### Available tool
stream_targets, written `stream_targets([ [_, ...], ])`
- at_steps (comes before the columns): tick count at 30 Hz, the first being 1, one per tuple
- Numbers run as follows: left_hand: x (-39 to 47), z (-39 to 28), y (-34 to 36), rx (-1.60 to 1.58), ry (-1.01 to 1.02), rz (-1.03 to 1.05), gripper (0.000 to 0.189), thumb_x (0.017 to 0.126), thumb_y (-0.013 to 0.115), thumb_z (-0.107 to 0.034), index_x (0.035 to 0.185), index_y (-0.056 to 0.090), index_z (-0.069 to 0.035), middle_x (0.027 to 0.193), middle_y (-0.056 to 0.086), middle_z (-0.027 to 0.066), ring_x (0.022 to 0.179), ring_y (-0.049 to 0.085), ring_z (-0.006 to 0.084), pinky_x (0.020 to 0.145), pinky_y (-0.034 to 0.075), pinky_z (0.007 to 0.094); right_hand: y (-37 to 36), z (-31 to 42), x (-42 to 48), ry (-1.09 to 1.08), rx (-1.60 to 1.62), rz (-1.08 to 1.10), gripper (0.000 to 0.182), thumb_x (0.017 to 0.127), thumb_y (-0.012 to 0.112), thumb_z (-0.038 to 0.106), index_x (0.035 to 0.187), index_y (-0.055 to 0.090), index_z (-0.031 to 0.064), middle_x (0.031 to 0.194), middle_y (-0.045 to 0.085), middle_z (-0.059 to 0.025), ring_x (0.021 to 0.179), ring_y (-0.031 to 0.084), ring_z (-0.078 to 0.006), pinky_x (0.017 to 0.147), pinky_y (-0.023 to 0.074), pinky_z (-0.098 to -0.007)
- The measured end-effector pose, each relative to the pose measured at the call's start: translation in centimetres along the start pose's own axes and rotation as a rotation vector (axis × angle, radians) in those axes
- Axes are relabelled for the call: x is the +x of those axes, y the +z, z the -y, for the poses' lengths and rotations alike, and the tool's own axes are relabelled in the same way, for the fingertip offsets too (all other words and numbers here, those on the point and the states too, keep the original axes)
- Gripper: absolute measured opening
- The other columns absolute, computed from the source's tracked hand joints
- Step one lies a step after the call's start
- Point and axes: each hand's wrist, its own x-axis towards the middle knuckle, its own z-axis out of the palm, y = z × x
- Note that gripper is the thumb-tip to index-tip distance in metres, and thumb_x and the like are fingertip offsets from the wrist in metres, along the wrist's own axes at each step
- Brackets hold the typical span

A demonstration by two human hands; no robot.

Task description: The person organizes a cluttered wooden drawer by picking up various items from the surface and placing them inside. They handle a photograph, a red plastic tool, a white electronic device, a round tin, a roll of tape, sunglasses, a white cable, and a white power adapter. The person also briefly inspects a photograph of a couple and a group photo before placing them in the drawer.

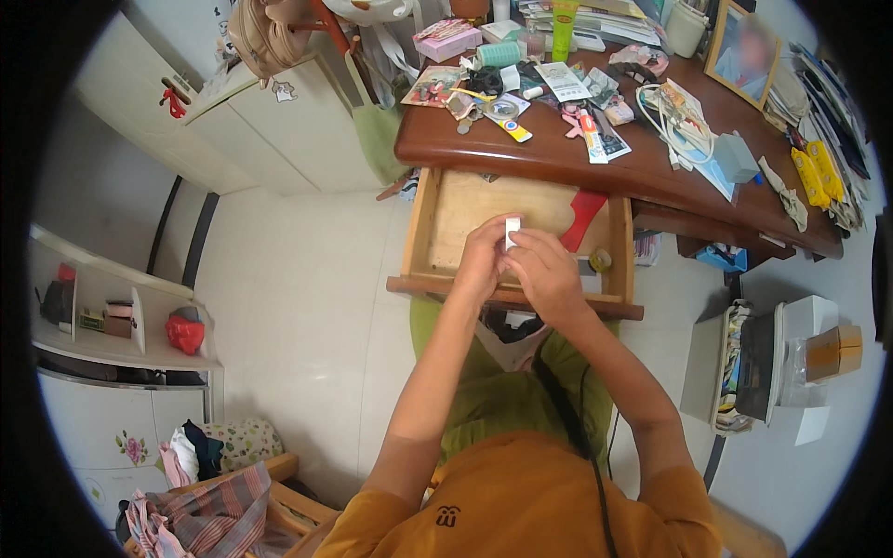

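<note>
Both hands meet above a pulled-out wooden drawer point(460, 202). Between them is a small white box-like item point(513, 231), too small to name exactly. My left hand point(483, 254) grips it from the left side. My right hand point(548, 272) has its thumb and fingers on its right side and lower end. Inside the drawer, a red flat strip point(584, 217) lies towards the right, with a roll of yellowish tape point(599, 260) near the right front corner. A pale flat piece point(589, 274) lies beside the tape, partly hidden by my right hand.
Beyond the drawer, the brown desk point(446, 136) carries a coiled white cable point(677, 129), a toothpaste-like tube point(593, 138), a green tube point(563, 31) and a pale blue box point(737, 159). A bin with a dark liner point(513, 328) stands below the drawer front, between my legs.
</note>
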Motion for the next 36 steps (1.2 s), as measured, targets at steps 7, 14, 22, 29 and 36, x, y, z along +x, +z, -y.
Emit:
stream_targets([
  [7, 0.6, 0.2, -1.6, 1.074, 0.248, 0.067, 0.037, 0.078, 0.062, -0.018, 0.109, 0.056, 0.001, 0.082, 0.061, 0.0176, 0.080, 0.061, 0.0227, 0.071, 0.047, 0.0332, -2.3, -1.4, -1.5, 0.276, 0.097, 0.087, 0.010, 0.074, 0.062, 0.005, 0.083, 0.060, 0.0027, 0.081, 0.062, -0.0112, 0.076, 0.059, -0.0292, 0.068, 0.0461, -0.0356],
  [14, 0.8, -1.7, -1.2, 1.478, 0.459, 0.007, 0.037, 0.075, 0.065, -0.021, 0.106, 0.060, -0.003, 0.090, 0.062, 0.0218, 0.088, 0.059, 0.0348, 0.079, 0.046, 0.0383, -4.3, -2.7, -1.6, 0.514, 0.133, 0.128, 0.006, 0.078, 0.060, 0.006, 0.081, 0.061, 0.0007, 0.075, 0.062, -0.0122, 0.065, 0.060, -0.0232, 0.058, 0.0476, -0.0318],
  [22, 4.1, -7.6, -0.1, 1.177, 0.701, -0.313, 0.018, 0.082, 0.059, -0.015, 0.090, 0.065, 0.001, 0.078, 0.066, 0.0093, 0.065, 0.060, 0.0120, 0.059, 0.047, 0.0255, -4.1, -4.2, 4.3, 0.543, 0.148, 0.027, 0.008, 0.077, 0.062, 0.005, 0.083, 0.061, 0.0001, 0.076, 0.062, -0.0107, 0.063, 0.061, -0.0196, 0.056, 0.0480, -0.0281],
  [29, 6.9, -5.6, 0.9, 0.345, 0.401, -0.172, 0.022, 0.091, 0.049, -0.017, 0.090, 0.062, 0.001, 0.077, 0.063, 0.0046, 0.060, 0.056, 0.0088, 0.056, 0.048, 0.0218, 0.0, -7.7, 12.9, 0.237, 0.057, 0.045, 0.009, 0.075, 0.063, 0.005, 0.083, 0.062, 0.0020, 0.077, 0.059, -0.0106, 0.066, 0.059, -0.0218, 0.057, 0.0460, -0.0315],
  [36, 6.3, -4.7, -0.6, 0.095, 0.161, -0.162, 0.020, 0.091, 0.047, -0.018, 0.092, 0.060, -0.002, 0.077, 0.059, 0.0028, 0.066, 0.054, 0.0105, 0.060, 0.047, 0.0241, 3.4, -10.6, 18.5, 0.168, -0.131, 0.178, 0.011, 0.072, 0.065, 0.011, 0.079, 0.065, 0.0018, 0.077, 0.059, -0.0132, 0.073, 0.057, -0.0283, 0.065, 0.0450, -0.0378],
])
